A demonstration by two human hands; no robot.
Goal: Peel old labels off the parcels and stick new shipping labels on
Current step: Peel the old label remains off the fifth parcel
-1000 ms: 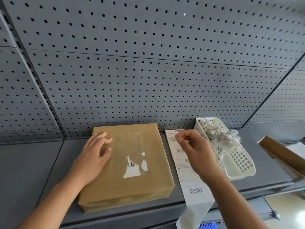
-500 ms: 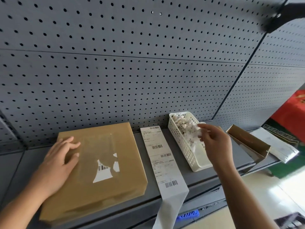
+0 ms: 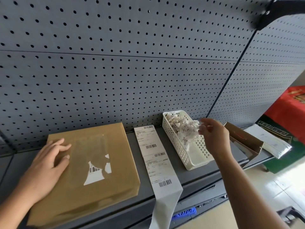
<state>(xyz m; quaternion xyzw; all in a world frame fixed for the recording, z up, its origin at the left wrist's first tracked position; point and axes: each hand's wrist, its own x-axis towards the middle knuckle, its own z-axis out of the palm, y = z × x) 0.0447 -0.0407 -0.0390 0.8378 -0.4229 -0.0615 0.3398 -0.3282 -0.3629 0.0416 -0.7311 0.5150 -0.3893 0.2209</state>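
Nearest, over the front edge of the grey shelf [image 3: 198,176], the blank tail of a strip of new shipping labels [image 3: 155,156], hanging down. On the shelf at the left, a flat brown parcel [image 3: 115,142], with the left hand [image 3: 47,164] palm-down on its near-left part, fingers [image 3: 62,147] straight, slightly spread and pressing on the top, gripping nothing. Near the middle of the parcel's top, torn white remains of an old label [image 3: 94,175], one barcode showing, inside a paler glossy rectangle. Just beside the parcel on its right, the rest of the strip, flat, printed side up, running back toward the wall. Right of the strip, a white slotted basket [image 3: 186,154]; over its right rim, the right hand [image 3: 214,136], fingers [image 3: 202,129] loosely parted and blurred; whether a piece of label between them, impossible to tell. In the basket's far end, a heap of crumpled label scraps [image 3: 179,126]. Further right, an open cardboard box [image 3: 244,139] and a grey mailer bag [image 3: 270,141]. Behind everything, grey pegboard [image 3: 132,71]
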